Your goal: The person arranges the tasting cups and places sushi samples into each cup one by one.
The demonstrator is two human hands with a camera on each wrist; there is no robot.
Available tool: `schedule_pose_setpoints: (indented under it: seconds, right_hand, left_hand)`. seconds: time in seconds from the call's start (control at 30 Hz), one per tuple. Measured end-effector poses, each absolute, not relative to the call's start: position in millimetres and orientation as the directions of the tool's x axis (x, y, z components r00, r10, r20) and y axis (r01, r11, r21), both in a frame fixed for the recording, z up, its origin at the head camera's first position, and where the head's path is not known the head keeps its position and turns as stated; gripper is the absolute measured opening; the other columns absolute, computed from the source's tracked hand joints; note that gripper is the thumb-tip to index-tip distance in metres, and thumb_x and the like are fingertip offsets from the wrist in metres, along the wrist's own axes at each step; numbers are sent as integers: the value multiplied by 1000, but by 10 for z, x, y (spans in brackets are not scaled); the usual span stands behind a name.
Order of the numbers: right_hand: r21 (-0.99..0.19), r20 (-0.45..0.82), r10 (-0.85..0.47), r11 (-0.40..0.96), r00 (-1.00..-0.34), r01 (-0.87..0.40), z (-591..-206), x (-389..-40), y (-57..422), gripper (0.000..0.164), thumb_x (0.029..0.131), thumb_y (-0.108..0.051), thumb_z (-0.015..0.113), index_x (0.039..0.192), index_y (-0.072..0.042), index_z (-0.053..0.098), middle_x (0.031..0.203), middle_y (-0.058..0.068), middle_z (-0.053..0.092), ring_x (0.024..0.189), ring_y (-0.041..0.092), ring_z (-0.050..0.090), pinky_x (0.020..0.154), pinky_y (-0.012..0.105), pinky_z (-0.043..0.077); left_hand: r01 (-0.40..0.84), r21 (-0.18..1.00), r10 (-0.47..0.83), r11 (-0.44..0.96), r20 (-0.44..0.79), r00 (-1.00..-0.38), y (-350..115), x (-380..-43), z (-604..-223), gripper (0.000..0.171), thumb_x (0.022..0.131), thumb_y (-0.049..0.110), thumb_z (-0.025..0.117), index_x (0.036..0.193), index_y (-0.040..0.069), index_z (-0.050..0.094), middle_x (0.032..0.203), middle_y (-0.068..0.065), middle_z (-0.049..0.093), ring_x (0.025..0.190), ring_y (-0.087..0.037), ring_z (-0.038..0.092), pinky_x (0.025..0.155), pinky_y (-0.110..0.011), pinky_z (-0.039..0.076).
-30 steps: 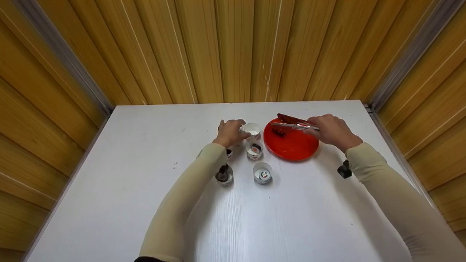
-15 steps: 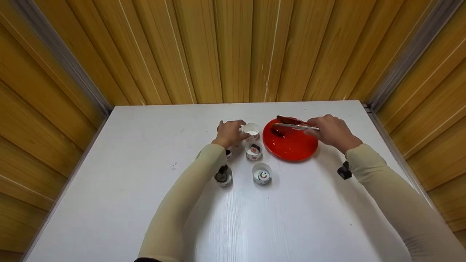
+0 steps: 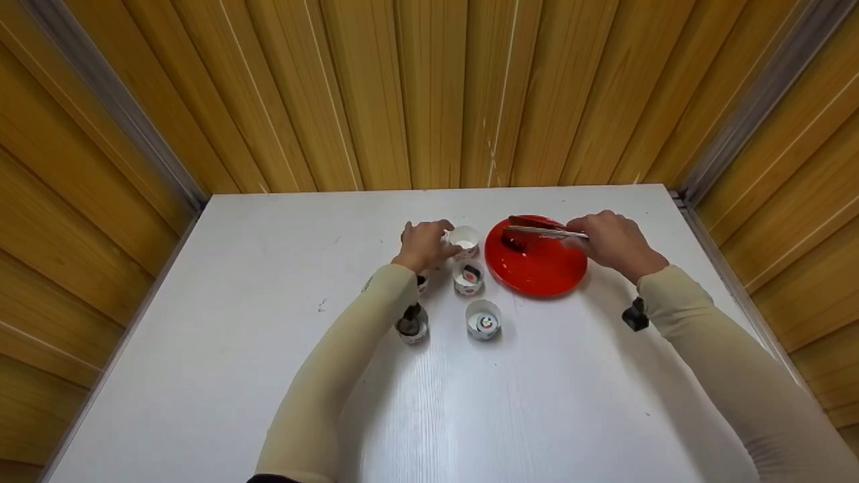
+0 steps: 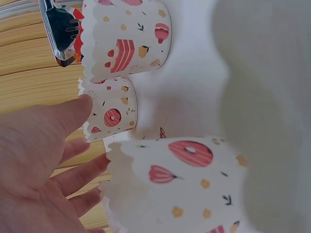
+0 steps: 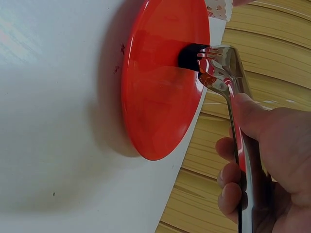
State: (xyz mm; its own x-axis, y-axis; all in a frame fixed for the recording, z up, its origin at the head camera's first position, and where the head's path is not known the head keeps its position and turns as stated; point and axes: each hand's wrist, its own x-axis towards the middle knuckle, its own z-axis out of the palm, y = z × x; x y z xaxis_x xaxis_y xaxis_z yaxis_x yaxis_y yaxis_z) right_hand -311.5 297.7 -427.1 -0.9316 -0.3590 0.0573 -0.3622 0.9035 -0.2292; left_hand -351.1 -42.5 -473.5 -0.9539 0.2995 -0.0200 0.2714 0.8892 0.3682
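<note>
My left hand (image 3: 424,245) is at a white paper baking cup (image 3: 466,240) at the back, thumb and index finger around its left side. In the left wrist view, the thumb lies against this cup's (image 4: 112,109) scalloped rim, while the other fingers are loosely bent. My right hand (image 3: 609,238) grips metal tongs (image 3: 547,233) over a red plate (image 3: 543,275). Between the tong ends is a black-wrapped sushi piece (image 5: 189,57), low at the plate's far left part. The tongs partly hide it.
More paper cups stand close by: one with a sushi piece (image 3: 468,278), one with a round roll (image 3: 483,320), and one with a dark piece (image 3: 411,325). Another cup (image 3: 423,282) is partly behind the left wrist. Wood-patterned walls (image 3: 429,100) surround the white table (image 3: 302,268).
The tong arms have drawn closer together around the dark sushi piece, the rear one coming down slightly. My left hand and the cups stay in place.
</note>
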Motion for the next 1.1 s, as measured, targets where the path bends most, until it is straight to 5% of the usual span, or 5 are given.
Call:
schedule_pose_setpoints:
  seconds: [1.1]
  right_hand:
    - [-220, 49, -339, 914, -940, -341, -4177, -3147, 2936, 29, 95, -22, 76, 121, -9, 76, 102, 10, 76, 85, 29, 60, 66, 42, 47]
  left_hand:
    - [204, 432, 256, 879, -66, -964, -417, -3527, -4732, 47, 94, 38, 76, 131, 11, 68, 129, -5, 70, 121, -27, 60, 118, -57, 23]
